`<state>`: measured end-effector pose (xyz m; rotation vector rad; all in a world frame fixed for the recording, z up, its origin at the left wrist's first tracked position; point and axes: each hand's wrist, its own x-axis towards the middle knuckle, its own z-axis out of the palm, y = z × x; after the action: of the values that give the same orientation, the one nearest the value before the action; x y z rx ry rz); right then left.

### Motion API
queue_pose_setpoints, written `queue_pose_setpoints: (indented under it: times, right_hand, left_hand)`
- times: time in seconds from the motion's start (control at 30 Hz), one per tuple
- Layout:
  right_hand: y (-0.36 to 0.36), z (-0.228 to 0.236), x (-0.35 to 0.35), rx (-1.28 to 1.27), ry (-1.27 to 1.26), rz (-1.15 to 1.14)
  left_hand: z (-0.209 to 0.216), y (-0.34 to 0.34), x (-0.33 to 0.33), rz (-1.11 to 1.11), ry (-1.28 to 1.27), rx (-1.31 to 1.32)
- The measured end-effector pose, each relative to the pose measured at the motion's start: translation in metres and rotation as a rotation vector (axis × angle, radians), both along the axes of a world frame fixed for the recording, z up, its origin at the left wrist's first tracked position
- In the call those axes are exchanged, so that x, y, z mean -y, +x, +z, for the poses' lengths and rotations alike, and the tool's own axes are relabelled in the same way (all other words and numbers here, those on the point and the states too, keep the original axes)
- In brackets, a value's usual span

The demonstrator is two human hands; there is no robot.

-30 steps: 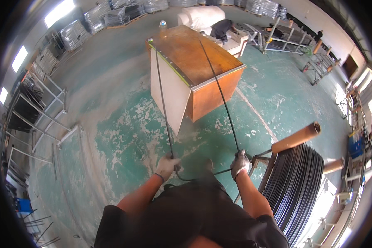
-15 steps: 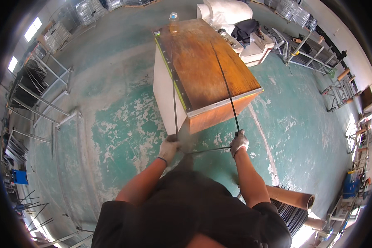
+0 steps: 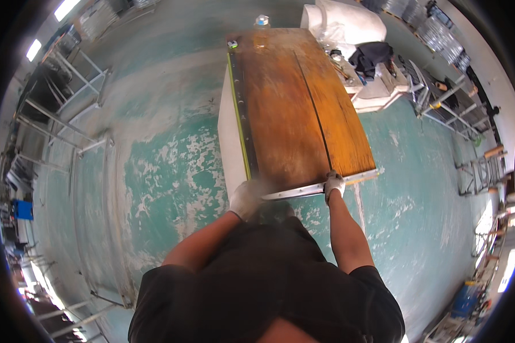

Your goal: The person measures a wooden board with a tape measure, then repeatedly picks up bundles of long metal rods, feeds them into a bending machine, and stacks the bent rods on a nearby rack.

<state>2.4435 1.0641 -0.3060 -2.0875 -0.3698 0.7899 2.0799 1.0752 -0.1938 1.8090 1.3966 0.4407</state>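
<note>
One rod [image 3: 315,107] has come farther over the bench [image 3: 283,123], gripped by the right hand [image 3: 335,185]; left hand [image 3: 246,200] blurred, grip unclear; carrying seems nearly done.

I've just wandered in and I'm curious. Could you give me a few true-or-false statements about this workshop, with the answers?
1. The left hand and right hand both wear pale gloves. True.
2. The bottle stands at the near edge of the wooden table. False: it stands at the far end.
3. The right hand holds a long dark rod. True.
4. The floor is spotless red. False: it is green with worn, pale patches.
5. A dark cloth lies on the pale armchair. True.
</note>
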Motion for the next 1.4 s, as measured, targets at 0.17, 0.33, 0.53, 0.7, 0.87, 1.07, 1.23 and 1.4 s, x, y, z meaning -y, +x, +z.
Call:
queue_pose_setpoints:
  times: [0.17,0.33,0.53,0.7,0.87,1.07,1.23,1.4]
  right_hand:
    - [0.020,0.022,-0.026,0.616,-0.321,0.517]
    - [0.037,0.024,-0.016,0.727,-0.355,0.742]
    - [0.057,0.002,-0.024,0.587,-0.206,0.719]
    - [0.065,-0.003,-0.023,0.571,-0.122,0.721]
    - [0.073,-0.005,-0.034,0.561,-0.174,0.747]
    - [0.072,0.007,-0.033,0.507,-0.235,0.736]
    - [0.071,0.006,-0.022,0.478,-0.272,0.750]
    - [0.065,0.015,-0.019,0.559,-0.327,0.758]
  left_hand:
    - [-0.041,0.036,-0.006,-0.131,0.114,-0.237]
    - [-0.023,0.078,-0.004,-0.187,0.159,-0.431]
    - [-0.035,0.106,0.000,-0.283,0.184,-0.660]
    - [-0.041,0.111,-0.004,-0.263,0.180,-0.725]
    - [-0.044,0.113,-0.009,-0.255,0.192,-0.713]
    - [-0.053,0.113,-0.018,-0.324,0.068,-0.702]
    - [-0.059,0.108,-0.015,-0.302,0.046,-0.654]
    - [-0.050,0.108,-0.014,-0.321,0.062,-0.628]
